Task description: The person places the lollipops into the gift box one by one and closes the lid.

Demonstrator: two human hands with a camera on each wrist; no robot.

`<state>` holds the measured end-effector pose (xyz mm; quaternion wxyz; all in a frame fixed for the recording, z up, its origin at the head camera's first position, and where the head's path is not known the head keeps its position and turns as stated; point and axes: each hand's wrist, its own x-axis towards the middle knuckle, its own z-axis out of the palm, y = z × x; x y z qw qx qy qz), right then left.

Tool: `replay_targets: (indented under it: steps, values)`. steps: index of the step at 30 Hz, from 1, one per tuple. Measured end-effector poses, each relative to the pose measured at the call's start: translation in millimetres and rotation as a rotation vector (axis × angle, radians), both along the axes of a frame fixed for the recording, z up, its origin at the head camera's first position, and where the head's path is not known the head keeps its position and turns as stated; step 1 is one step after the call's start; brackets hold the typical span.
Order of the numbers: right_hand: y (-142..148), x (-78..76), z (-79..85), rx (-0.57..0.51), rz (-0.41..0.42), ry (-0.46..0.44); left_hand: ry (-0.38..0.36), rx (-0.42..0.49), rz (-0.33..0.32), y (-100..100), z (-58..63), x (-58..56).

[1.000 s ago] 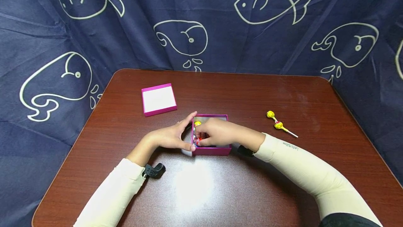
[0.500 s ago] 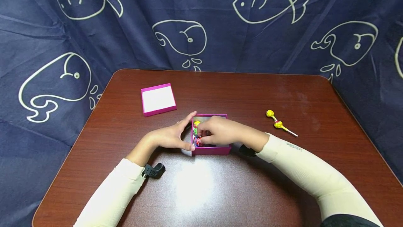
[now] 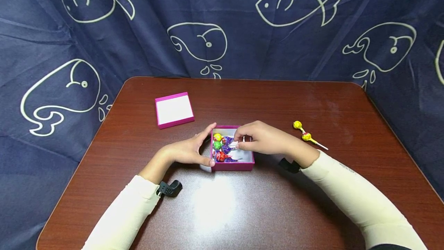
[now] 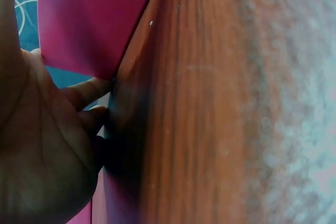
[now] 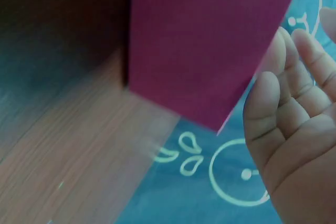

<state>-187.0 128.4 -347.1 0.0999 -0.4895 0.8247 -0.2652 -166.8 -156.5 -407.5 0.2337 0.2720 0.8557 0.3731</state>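
Note:
In the head view an uncovered magenta box (image 3: 232, 167) stands at the middle of the table. Lollipops (image 3: 217, 145) with yellow, green, red and purple wrappers lie in its left part, white sticks to the right. My left hand (image 3: 185, 150) spans the box's left side, thumb at the near corner and index finger at the far one. Over the box's right part is my right hand (image 3: 265, 138), its fingers loosely bent and fingertips close to the sticks. The right wrist view shows its fingers (image 5: 262, 98) beside the magenta wall, with no lollipop visible among them.
A magenta lid (image 3: 175, 109) lies white inside up, behind and left of the box. Two yellow-wrapped lollipops (image 3: 306, 137) lie on the wooden table (image 3: 277, 203) to the right. A blue curtain (image 3: 243, 7) with fish and whale drawings hangs behind.
My right hand has drawn back to the right from the box's left part, bringing the lollipops' wrappers and sticks into sight. My left hand has stayed at the box.

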Motion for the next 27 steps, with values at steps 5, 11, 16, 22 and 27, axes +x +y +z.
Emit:
replay_targets:
  steps: [5, 11, 16, 22, 27]
  values:
    - [17, -0.7, 1.4, -0.030, -0.051, -0.033, 0.007, -0.004, 0.005, -1, -1.0, 0.0]
    - [36, -2.6, 1.9, -0.059, -0.137, -0.018, 0.012, -0.001, 0.003, -1, -0.9, 0.2]
    - [59, -5.6, 3.4, -0.075, -0.222, 0.035, 0.011, -0.002, 0.004, -1, -0.2, 0.6]
    - [89, -5.7, 8.5, -0.132, -0.359, 0.083, 0.001, 0.001, 0.004, -1, 0.9, 0.4]
    - [111, -6.4, 10.2, -0.126, -0.503, 0.054, 0.002, 0.002, 0.001, -1, 0.3, 0.2]
